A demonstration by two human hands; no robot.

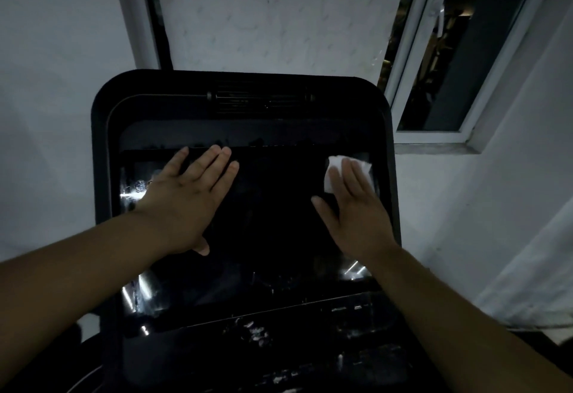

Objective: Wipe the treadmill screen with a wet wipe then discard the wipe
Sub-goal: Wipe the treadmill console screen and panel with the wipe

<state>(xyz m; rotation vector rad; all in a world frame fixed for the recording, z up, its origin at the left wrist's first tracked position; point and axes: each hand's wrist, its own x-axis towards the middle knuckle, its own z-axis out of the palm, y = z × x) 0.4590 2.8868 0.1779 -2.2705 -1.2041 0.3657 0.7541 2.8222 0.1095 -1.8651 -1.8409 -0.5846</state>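
Two flat hands on a dark treadmill screen, the right one pressing a white wipe near the screen's upper right corner.

The glossy black rectangular treadmill screen (266, 225) sits inside a wider matte black console frame with rounded corners (102, 144); the middle of the glass between the two hands is bare, and more bare glass runs below them to the screen's lower edge. The left hand (186, 200) lies palm down with fingers straight and close together, fingertips reaching the top edge of the screen, gripping nothing. The right hand (356, 206) is likewise spread flat, its fingers laid over the crumpled white wet wipe (336, 172), pinning it to the glass rather than clutching it. The wipe lies just inside the screen's right edge. A white-framed window (434, 82) stands behind the console to the right, against a pale wall (62, 51).
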